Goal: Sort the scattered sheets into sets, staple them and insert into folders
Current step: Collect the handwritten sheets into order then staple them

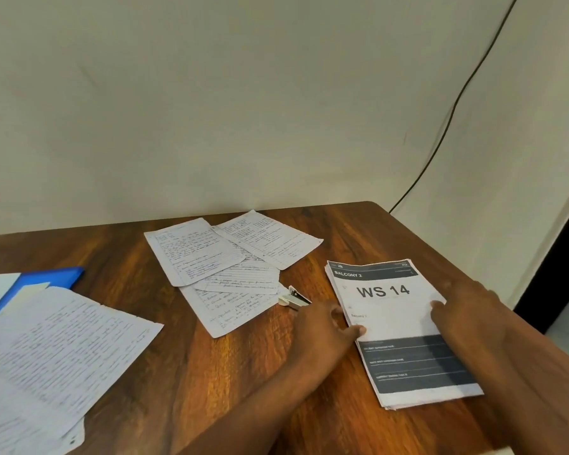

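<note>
A stack of printed sheets headed "WS 14" lies on the right of the wooden table. My left hand rests at the stack's left edge, its thumb touching the top sheet. My right hand lies on the stack's right edge with fingers spread flat. A small stapler sits just left of the stack, beyond my left hand. Several handwritten sheets lie scattered at the table's middle. More handwritten sheets are piled at the near left over a blue folder.
The table's back edge meets a plain wall. A black cable runs down the wall to the table's far right corner. The table's right edge drops off close beside the printed stack.
</note>
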{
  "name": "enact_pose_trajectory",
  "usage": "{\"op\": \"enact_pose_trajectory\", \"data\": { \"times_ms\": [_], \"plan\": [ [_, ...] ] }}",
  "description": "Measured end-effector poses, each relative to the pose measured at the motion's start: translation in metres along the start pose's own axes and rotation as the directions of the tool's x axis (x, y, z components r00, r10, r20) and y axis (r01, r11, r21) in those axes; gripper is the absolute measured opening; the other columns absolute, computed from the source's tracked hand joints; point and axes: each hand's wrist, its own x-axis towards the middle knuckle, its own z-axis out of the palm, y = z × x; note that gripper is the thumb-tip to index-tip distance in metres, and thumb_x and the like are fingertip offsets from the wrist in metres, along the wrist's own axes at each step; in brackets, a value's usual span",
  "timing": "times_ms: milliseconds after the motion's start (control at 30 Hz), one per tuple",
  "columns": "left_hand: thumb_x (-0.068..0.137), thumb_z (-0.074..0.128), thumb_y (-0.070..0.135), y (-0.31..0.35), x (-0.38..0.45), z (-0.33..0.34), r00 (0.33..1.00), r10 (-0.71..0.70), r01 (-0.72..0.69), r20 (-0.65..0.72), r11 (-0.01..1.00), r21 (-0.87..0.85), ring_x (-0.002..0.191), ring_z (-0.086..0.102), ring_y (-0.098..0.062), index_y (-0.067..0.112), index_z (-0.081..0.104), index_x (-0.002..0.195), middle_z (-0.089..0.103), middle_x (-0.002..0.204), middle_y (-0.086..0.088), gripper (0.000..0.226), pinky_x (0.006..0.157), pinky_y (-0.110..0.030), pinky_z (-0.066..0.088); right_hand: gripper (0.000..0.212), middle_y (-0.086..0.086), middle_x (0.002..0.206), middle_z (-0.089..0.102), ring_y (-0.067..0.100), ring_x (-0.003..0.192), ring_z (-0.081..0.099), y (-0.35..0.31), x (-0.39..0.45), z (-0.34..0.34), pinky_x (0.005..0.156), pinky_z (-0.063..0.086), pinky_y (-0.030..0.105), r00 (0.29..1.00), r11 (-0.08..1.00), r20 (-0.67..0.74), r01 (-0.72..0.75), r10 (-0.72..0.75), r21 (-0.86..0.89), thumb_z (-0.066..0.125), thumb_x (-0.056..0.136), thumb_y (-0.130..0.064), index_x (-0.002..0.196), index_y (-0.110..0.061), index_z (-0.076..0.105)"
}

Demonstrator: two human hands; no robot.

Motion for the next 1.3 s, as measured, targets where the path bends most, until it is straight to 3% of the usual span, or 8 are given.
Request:
{"op": "enact_pose_trajectory", "data": {
  "times_ms": [167, 267, 533, 700, 800, 933, 1100, 1300],
  "plan": [
    [0.084, 0.082, 0.049, -0.012, -0.003, -0.032, 0.995, -0.008, 0.008, -0.100, 1.000, 0.002, 0.069, 0.066, 0.001, 0.029, 0.073, 0.119, 0.068, 0.076, 0.020, 0.041, 0.057, -0.009, 0.045, 0.060, 0.010, 0.119, 0.072, 0.034, 0.098, 0.071, -0.064, -0.028, 0.007, 0.081, 0.061, 0.051, 0.981, 0.981, -0.017, 0.193, -0.194, -0.004, 0.064, 0.088, -0.064, 0.124, -0.016, 0.065],
    [0.085, 0.083, 0.044, -0.030, 0.005, -0.068, 0.966, -0.012, 0.026, -0.258, 0.998, 0.049, 0.071, 0.068, 0.001, 0.029, 0.074, 0.118, 0.070, 0.075, 0.021, 0.038, 0.069, -0.013, 0.052, 0.045, 0.006, 0.123, 0.074, 0.031, 0.102, 0.073, -0.116, -0.047, 0.020, 0.083, 0.060, 0.044, 0.959, 0.959, -0.027, 0.281, -0.282, -0.039, 0.081, 0.086, -0.043, 0.124, -0.022, 0.068],
    [0.085, 0.075, 0.059, -0.117, 0.037, -0.162, 0.879, -0.108, 0.227, -0.464, 0.951, 0.209, 0.104, 0.066, -0.011, 0.039, 0.057, 0.135, 0.069, 0.125, 0.013, 0.057, 0.094, -0.033, 0.059, 0.044, -0.001, 0.137, 0.065, 0.018, 0.116, 0.065, -0.231, -0.083, 0.092, 0.095, 0.053, 0.032, 0.775, 0.790, 0.164, 0.610, -0.610, 0.058, 0.070, 0.094, -0.047, 0.132, -0.027, 0.064],
    [0.088, 0.059, 0.073, -0.163, 0.039, -0.201, 0.846, -0.088, 0.275, -0.525, 0.916, 0.291, 0.140, 0.053, -0.019, 0.045, 0.038, 0.149, 0.048, 0.157, 0.014, 0.071, 0.117, -0.052, 0.042, 0.049, -0.002, 0.139, 0.064, 0.019, 0.123, 0.062, -0.280, -0.098, 0.140, 0.101, 0.049, 0.032, 0.675, 0.717, 0.276, 0.692, -0.684, 0.085, 0.066, 0.095, -0.053, 0.136, -0.027, 0.061],
    [0.090, 0.051, 0.078, -0.168, 0.035, -0.221, 0.846, -0.219, 0.453, -0.486, 0.776, 0.439, 0.158, 0.021, -0.033, 0.038, 0.017, 0.162, 0.021, 0.172, -0.002, 0.089, 0.124, -0.067, 0.011, 0.054, 0.003, 0.142, 0.059, 0.024, 0.126, 0.057, -0.296, -0.102, 0.168, 0.103, 0.048, 0.041, 0.605, 0.670, 0.351, 0.737, -0.715, 0.095, 0.060, 0.096, -0.057, 0.139, -0.024, 0.056],
    [0.081, 0.034, 0.093, -0.171, 0.023, -0.229, 0.778, -0.455, 0.627, -0.433, 0.608, 0.487, 0.153, -0.023, -0.050, 0.030, -0.001, 0.165, -0.010, 0.172, -0.021, 0.110, 0.109, -0.082, -0.016, 0.079, 0.000, 0.173, 0.020, 0.022, 0.157, 0.026, -0.302, -0.113, 0.196, 0.123, 0.024, 0.051, 0.536, 0.623, 0.478, 0.782, -0.696, 0.031, 0.029, 0.098, -0.076, 0.163, -0.031, 0.021],
    [0.074, 0.012, 0.101, -0.173, 0.018, -0.229, 0.737, -0.573, 0.664, -0.358, 0.520, 0.537, 0.150, -0.029, -0.053, 0.026, -0.007, 0.165, -0.023, 0.168, -0.023, 0.119, 0.102, -0.084, -0.022, 0.074, -0.001, 0.175, 0.010, 0.019, 0.161, 0.011, -0.299, -0.117, 0.202, 0.127, 0.013, 0.054, 0.495, 0.595, 0.528, 0.803, -0.690, 0.024, 0.015, 0.100, -0.073, 0.165, -0.036, 0.015],
    [0.093, 0.015, 0.083, -0.168, -0.002, -0.223, 0.868, -0.455, 0.470, -0.200, 0.619, 0.629, 0.154, -0.028, -0.043, 0.028, -0.008, 0.165, -0.024, 0.170, -0.014, 0.094, 0.107, -0.081, -0.021, 0.074, -0.005, 0.175, 0.011, 0.016, 0.160, 0.013, -0.283, -0.129, 0.183, 0.127, 0.013, 0.049, 0.450, 0.563, 0.540, 0.825, -0.712, 0.055, 0.016, 0.099, -0.073, 0.164, -0.039, 0.017]
  ]
}}
